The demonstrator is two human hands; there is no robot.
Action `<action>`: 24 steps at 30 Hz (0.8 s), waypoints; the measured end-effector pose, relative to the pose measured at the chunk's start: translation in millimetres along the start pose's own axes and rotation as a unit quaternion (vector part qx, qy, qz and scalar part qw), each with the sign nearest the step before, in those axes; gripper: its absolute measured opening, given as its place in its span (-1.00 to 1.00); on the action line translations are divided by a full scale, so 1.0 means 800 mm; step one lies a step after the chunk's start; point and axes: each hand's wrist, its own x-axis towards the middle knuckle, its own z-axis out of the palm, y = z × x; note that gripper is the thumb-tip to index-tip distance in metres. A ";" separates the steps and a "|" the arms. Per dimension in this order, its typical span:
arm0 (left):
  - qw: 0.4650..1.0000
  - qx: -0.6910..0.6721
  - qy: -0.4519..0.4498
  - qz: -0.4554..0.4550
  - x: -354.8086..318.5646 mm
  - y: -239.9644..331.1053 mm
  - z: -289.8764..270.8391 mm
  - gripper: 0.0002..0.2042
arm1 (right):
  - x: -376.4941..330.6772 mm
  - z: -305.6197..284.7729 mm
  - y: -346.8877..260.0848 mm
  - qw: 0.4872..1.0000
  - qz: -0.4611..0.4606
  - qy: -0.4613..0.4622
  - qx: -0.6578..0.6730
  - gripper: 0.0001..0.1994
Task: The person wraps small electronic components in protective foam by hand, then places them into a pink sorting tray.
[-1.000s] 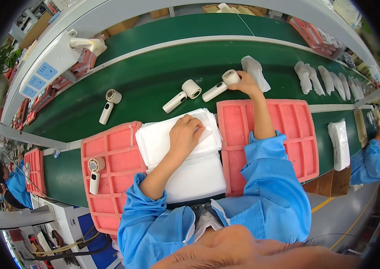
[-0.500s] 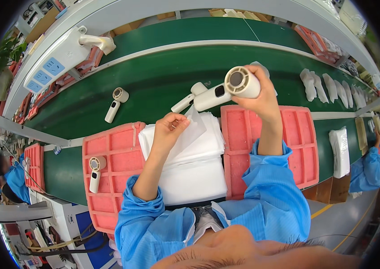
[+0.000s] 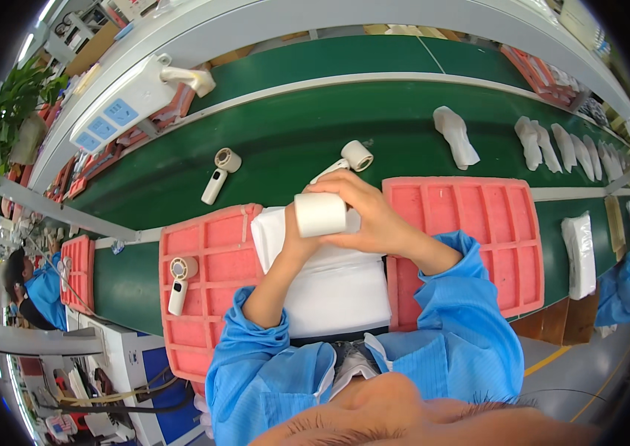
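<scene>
A white handheld fan is between my hands above the middle of the bench, its round head [image 3: 321,215] turned so that a smooth side shows. My right hand [image 3: 367,212] wraps round the fan head from the right. On its other side is my left hand [image 3: 292,236], its fingers hidden behind the fan head. Below them lies a stack of white sleeves [image 3: 337,293]. Just beyond my hands another handheld fan [image 3: 357,156] lies on the green belt. Further left on the belt is a fan [image 3: 214,186], and one more fan [image 3: 177,296] rests on the left pink tray [image 3: 211,256].
A second pink tray [image 3: 464,249] lies on the right. Several white-wrapped items [image 3: 456,137] lie along the green belt [image 3: 397,111]. A white packet [image 3: 579,253] is at the right. A socket strip [image 3: 118,108] hangs from the overhead frame. Other people in blue sit at both sides.
My right hand has brought the fan left and nearer, to my left hand, and the fan has turned. The wrapped item behind my right hand is now uncovered. The view has shifted slightly.
</scene>
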 end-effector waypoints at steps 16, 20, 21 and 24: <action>0.993 -0.061 0.010 -0.102 -0.006 -0.002 -0.004 -0.75 | -0.010 0.030 0.012 0.960 0.121 0.048 0.247 -0.64; 0.992 -0.036 -0.007 -0.122 -0.003 0.005 -0.003 -0.74 | -0.008 0.020 0.016 0.944 0.184 0.040 0.273 -0.65; 0.992 -0.035 -0.005 -0.120 -0.001 0.010 -0.003 -0.74 | -0.008 0.019 0.017 0.930 0.190 0.042 0.310 -0.64; 0.992 -0.041 0.008 -0.118 -0.001 0.011 -0.003 -0.74 | -0.005 0.019 0.014 0.900 0.198 0.044 0.385 -0.63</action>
